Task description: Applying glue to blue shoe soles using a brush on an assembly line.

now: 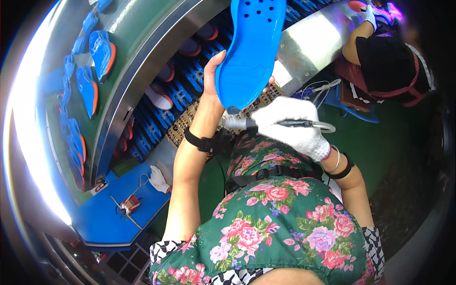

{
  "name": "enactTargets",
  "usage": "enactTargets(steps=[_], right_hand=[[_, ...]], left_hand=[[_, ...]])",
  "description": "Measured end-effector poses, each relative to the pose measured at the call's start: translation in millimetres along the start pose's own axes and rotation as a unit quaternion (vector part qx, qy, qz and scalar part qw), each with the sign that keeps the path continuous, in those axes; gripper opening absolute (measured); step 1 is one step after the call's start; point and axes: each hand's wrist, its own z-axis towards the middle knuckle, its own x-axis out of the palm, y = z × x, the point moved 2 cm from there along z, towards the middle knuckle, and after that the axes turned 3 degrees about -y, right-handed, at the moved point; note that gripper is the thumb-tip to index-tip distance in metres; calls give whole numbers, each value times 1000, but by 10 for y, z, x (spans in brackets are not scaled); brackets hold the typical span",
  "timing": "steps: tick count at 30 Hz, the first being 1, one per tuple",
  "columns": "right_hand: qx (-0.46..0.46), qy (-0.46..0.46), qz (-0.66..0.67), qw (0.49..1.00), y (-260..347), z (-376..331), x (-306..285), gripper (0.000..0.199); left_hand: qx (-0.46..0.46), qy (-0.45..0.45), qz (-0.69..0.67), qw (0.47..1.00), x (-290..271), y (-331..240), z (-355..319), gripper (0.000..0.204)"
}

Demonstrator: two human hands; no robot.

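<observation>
1. Your left hand point(213, 78) is bare and closed around the heel end of a blue shoe sole point(251, 50), thumb on the near edge, fingers curled behind it.
2. The blue shoe sole stands nearly upright in front of you, its toe end pointing to 12 o'clock and running off the top of the view; small round holes show near its upper part.
3. Your right hand point(289, 126), in a white knit glove, is wrapped tightly around a slim dark hand tool point(280, 124) that lies roughly level.
4. The hand tool's tip points toward 9 o'clock and sits just beneath the sole's heel, at about 6 o'clock from it; whether it touches the sole cannot be told.
5. A black strap point(198, 141) circles your left wrist, and another your right.
6. At 10 o'clock, a curved conveyor point(137, 52) carries more blue soles point(102, 50) with orange edges.
7. At 8 o'clock, a blue tray table point(107, 223) holds a spare white glove point(159, 179) and a small red item.
8. At 1 o'clock, another person's gloved hand point(369, 16) reaches over the belt, well apart from your hands.
9. Your lap is covered by a green floral apron point(280, 218).
</observation>
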Motion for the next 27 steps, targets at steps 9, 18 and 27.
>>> enactTargets(steps=[9, 18, 27], right_hand=[[-17, -22, -65, 998, 108, 437, -599, 21], [-345, -55, -402, 846, 243, 841, -774, 22], [-74, 6, -74, 994, 73, 249, -184, 14]], left_hand=[[3, -105, -108, 989, 18, 264, -138, 93], [-6, -52, -129, 990, -25, 420, -130, 91], [85, -35, -84, 992, -133, 69, -189, 100]])
